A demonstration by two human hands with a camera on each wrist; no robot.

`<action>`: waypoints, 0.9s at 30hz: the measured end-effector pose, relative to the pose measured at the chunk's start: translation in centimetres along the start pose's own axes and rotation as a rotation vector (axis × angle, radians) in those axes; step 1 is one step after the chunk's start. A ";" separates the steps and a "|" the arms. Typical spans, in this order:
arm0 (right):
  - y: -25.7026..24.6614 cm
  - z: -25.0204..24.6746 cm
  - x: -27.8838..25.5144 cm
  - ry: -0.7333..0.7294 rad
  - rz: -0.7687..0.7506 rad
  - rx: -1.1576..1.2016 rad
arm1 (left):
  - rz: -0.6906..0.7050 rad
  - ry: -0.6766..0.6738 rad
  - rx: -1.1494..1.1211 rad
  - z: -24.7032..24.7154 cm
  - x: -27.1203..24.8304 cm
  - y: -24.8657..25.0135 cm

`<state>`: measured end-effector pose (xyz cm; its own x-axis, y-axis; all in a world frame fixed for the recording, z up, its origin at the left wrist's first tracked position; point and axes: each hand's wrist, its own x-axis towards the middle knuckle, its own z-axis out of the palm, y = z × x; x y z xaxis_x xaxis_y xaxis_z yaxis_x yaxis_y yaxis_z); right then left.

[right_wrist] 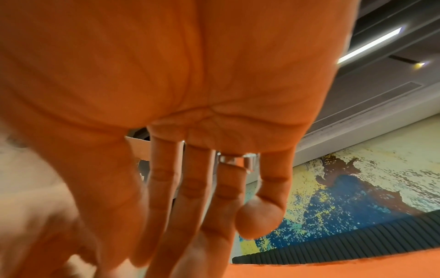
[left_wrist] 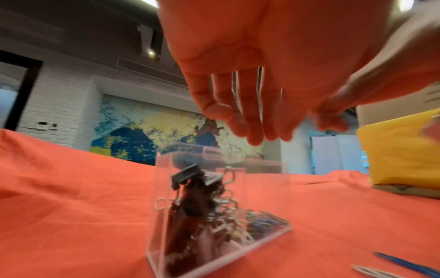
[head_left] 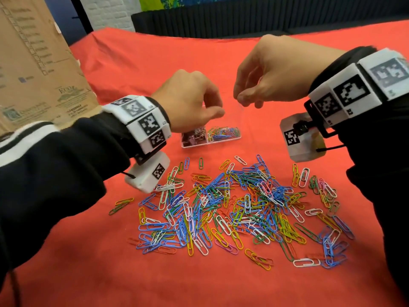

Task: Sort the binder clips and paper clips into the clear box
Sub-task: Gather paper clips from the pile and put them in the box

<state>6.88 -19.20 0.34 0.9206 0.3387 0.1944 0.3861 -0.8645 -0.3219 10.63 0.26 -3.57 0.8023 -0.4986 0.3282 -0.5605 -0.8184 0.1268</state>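
Note:
A clear two-part box [head_left: 194, 145] stands on the red cloth behind the pile. Its left part holds black binder clips [head_left: 193, 135], its right part coloured paper clips [head_left: 223, 132]. My left hand [head_left: 212, 111] hovers just over the box. In the left wrist view its fingers [left_wrist: 250, 127] hang loosely bent above the box wall [left_wrist: 161, 206], with nothing seen in them. My right hand [head_left: 242, 97] is above the box's right side, thumb and forefinger tips close together over a faint thin glint. In the right wrist view its fingers [right_wrist: 190, 206] point down. A big heap of loose paper clips [head_left: 232, 207] lies nearer to me.
A cardboard box [head_left: 33, 63] stands at the back left, on the edge of the red cloth [head_left: 155, 63]. A black ribbed barrier [head_left: 243, 21] runs along the far side. Two stray clips [left_wrist: 404, 265] lie near the clear box.

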 end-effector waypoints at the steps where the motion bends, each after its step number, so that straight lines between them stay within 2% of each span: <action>1: -0.1 0.2 0.1 -0.018 0.002 -0.001 | 0.017 -0.079 0.017 -0.4 -1.1 0.3; 4: -0.7 1.4 0.4 -0.097 0.018 -0.033 | 0.015 -0.416 0.181 -0.8 -4.1 0.5; 6: -1.3 2.8 0.5 -0.162 0.013 -0.057 | -0.058 -0.613 0.287 -0.8 -5.7 -0.3; 10: -1.6 5.9 0.1 -0.335 -0.021 -0.123 | -0.211 -0.822 0.346 -1.7 -8.5 -2.4; 13: -1.4 6.9 -1.3 -0.487 -0.030 -0.270 | -0.236 -0.923 0.361 -2.7 -10.3 -3.5; 15: -1.6 6.7 -2.5 -0.548 -0.031 -0.296 | -0.222 -0.935 0.354 -3.0 -11.6 -4.0; 18: -2.3 6.3 -4.1 -0.595 -0.066 -0.316 | -0.155 -0.861 0.288 -2.7 -12.8 -4.1; 22: -2.9 6.6 -5.2 -0.515 -0.157 -0.356 | -0.086 -0.717 0.072 -1.7 -12.9 -3.6; 27: -2.9 6.8 -5.3 -0.416 -0.155 -0.336 | -0.046 -0.599 -0.015 -1.2 -12.1 -3.3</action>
<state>1.26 -16.01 -6.08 0.8262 0.5309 -0.1885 0.5418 -0.8405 0.0076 2.52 9.30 -6.86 0.7996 -0.5405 -0.2618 -0.5216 -0.8411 0.1432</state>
